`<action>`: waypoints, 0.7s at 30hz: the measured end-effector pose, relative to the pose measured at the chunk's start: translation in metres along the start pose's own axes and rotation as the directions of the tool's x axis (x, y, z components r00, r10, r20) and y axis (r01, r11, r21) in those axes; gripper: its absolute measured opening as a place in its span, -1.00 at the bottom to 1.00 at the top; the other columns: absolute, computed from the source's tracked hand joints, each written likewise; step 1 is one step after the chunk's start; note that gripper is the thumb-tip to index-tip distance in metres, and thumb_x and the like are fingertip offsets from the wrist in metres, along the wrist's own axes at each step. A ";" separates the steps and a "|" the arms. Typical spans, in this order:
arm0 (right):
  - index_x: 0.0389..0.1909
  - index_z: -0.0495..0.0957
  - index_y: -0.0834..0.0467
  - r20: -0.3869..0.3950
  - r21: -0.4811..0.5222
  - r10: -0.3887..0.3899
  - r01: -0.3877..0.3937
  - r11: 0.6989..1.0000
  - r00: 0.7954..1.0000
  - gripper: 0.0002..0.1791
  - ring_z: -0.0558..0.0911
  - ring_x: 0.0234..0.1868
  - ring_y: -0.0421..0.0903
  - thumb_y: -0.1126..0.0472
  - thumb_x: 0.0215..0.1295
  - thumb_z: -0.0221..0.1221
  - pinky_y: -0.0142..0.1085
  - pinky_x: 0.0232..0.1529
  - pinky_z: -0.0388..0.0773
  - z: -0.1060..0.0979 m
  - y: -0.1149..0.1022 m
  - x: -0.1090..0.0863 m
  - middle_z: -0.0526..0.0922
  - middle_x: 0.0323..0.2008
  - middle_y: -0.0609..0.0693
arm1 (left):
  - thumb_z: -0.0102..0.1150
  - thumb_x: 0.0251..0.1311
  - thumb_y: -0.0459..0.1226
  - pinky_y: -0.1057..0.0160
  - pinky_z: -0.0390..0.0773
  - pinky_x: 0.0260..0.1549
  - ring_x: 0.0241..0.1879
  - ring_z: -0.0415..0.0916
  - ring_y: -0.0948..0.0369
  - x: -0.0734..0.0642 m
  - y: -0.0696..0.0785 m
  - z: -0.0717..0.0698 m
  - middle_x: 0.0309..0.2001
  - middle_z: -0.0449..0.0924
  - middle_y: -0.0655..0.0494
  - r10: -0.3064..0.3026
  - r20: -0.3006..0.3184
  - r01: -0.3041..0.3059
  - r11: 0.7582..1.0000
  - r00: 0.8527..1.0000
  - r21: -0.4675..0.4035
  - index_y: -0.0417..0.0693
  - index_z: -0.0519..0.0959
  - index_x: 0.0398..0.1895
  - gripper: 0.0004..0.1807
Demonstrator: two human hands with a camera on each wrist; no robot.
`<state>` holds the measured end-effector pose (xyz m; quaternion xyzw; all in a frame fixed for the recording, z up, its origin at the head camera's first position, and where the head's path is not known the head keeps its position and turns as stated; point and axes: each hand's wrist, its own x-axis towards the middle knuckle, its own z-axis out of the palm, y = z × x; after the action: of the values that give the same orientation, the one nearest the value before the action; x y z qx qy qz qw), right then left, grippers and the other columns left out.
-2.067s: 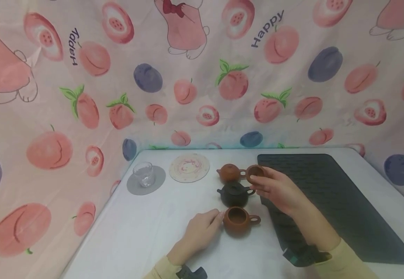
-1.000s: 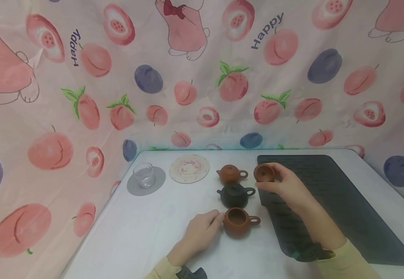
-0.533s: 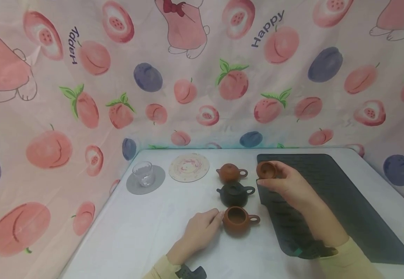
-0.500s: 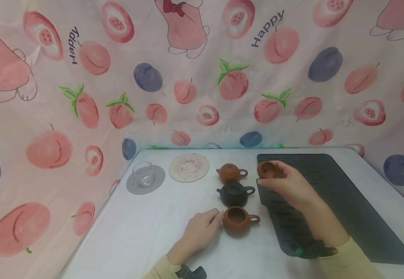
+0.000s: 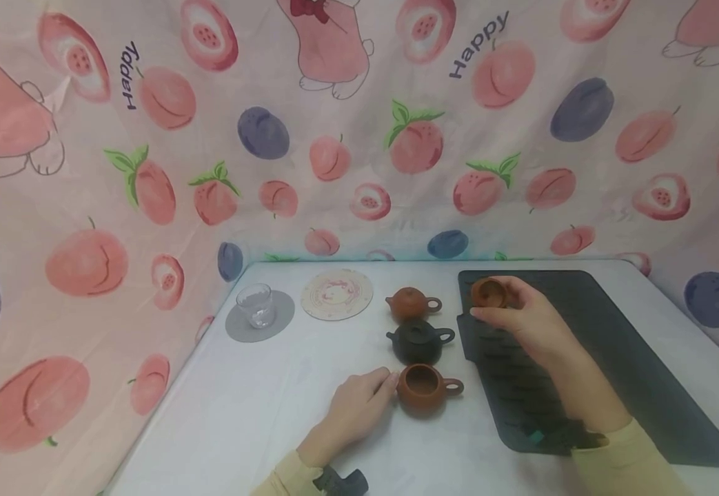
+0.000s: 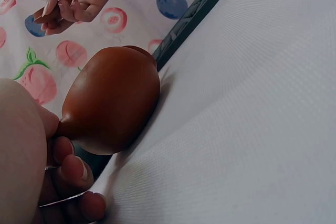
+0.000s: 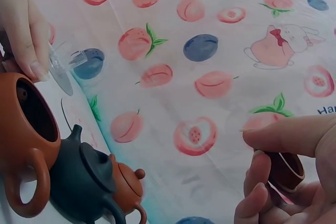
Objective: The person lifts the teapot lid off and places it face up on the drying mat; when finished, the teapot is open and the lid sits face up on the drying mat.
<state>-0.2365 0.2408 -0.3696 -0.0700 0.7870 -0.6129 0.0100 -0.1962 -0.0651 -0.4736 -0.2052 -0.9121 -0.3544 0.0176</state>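
Observation:
With thumb and curled fingers, my left hand (image 5: 359,405) pinches the spout of a lidless brown teapot (image 5: 422,399), which stands upright on the table, mouth up. A small round hollow brown piece (image 5: 489,294), like a cup or a lid, is pinched at its rim by my right hand (image 5: 535,324). That hand hovers over the dark tray (image 5: 582,344), and the hollow side faces me; fingers partly hide the piece in the right wrist view. Behind the open teapot stand a black teapot (image 5: 418,342) and a smaller brown lidded teapot (image 5: 409,304), in a row.
At the back left, a clear glass (image 5: 256,304) stands on a round grey coaster (image 5: 281,331). Beside it lies a patterned round mat (image 5: 337,311). The white table (image 5: 241,413) meets a fruit-print cloth (image 5: 365,138) at the back and sides.
My right hand has carried the small hollow piece rightward, away from beside the smaller teapot to above the tray, turning it on the way. My left hand keeps its place on the spout.

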 end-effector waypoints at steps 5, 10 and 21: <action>0.40 0.26 0.18 -0.022 -0.021 -0.006 0.005 1.000 1.000 -0.24 0.39 0.19 0.01 0.07 0.32 0.41 -0.23 0.07 0.44 -0.004 -0.003 -0.002 0.42 0.22 0.15 | -0.22 0.60 0.11 0.31 0.23 -0.59 -0.61 0.28 0.35 0.001 -0.002 0.001 -0.64 0.33 0.35 0.004 -0.010 -0.004 1.000 1.000 0.006 0.21 0.41 -0.50 -0.54; 0.37 0.29 0.17 -0.043 -0.042 -0.029 0.027 0.999 0.999 -0.28 0.42 0.15 -0.02 0.06 0.33 0.40 -0.19 0.05 0.44 -0.008 -0.001 -0.002 0.46 0.18 0.12 | -0.22 0.60 0.11 0.31 0.24 -0.59 -0.61 0.29 0.35 0.000 -0.002 0.002 -0.63 0.34 0.35 0.000 -0.013 0.000 1.000 1.000 0.008 0.21 0.42 -0.49 -0.54; 0.38 0.26 0.18 -0.087 -0.078 -0.045 0.038 0.996 0.995 -0.28 0.57 0.00 -0.11 0.08 0.34 0.40 -0.28 -0.07 0.50 -0.019 0.000 0.000 0.54 0.13 0.09 | -0.19 0.60 0.08 0.31 0.25 -0.58 -0.59 0.32 0.34 0.001 -0.002 0.001 -0.63 0.35 0.34 0.003 -0.012 -0.003 1.000 1.000 0.003 0.21 0.42 -0.49 -0.56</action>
<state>-0.2387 0.2590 -0.3651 -0.0596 0.8078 -0.5851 -0.0403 -0.1975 -0.0655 -0.4759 -0.2045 -0.9122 -0.3543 0.0242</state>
